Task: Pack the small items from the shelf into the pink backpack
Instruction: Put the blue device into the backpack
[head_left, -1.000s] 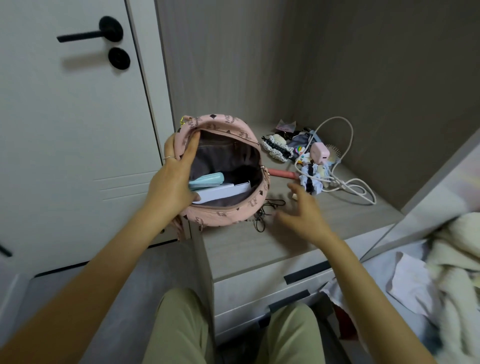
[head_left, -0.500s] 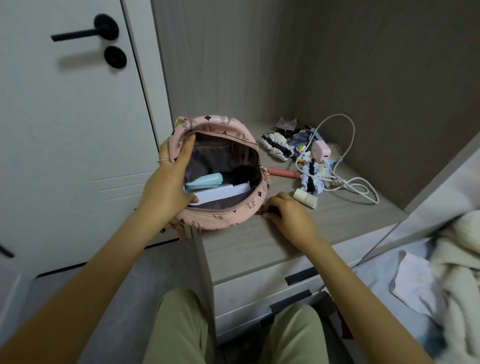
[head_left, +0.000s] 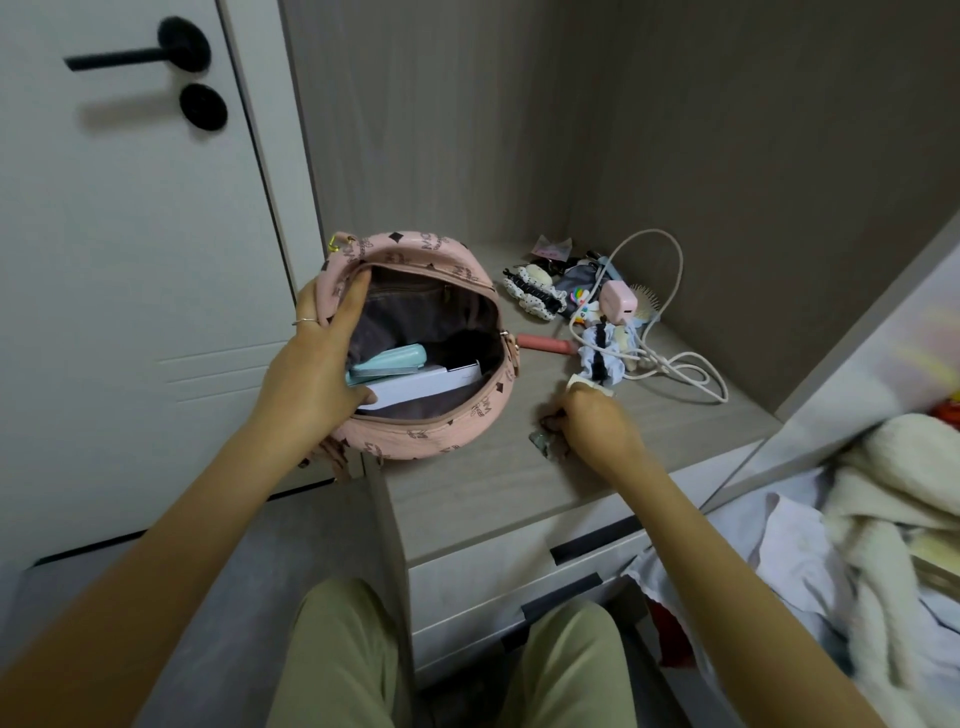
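The pink backpack (head_left: 447, 436) lies open on the left end of the wooden shelf (head_left: 467, 493). Inside it are a mint green case (head_left: 387, 361) and a white box (head_left: 415, 387). My left hand (head_left: 317, 374) grips the backpack's left rim and holds the opening wide. Just right of the bag, my right hand (head_left: 592, 426) is closed on a small dark tangled item (head_left: 543, 441) on the shelf. A small white tube (head_left: 579, 382) peeks out behind that hand. Farther back lie a pink stick (head_left: 545, 344), hair scrunchies (head_left: 535, 293), a pink charger (head_left: 618, 306) and its white cable (head_left: 685, 364).
A white door with a black handle (head_left: 140, 54) stands to the left. Wood-grain panels wall in the shelf behind and to the right. Drawers (head_left: 519, 566) sit under the shelf. Crumpled white bedding (head_left: 883, 519) lies at the lower right. My knees are at the bottom.
My right hand swept left across the shelf to the dark tangled item beside the bag, closed on it and drew it slightly right. My left hand kept hold of the bag rim.
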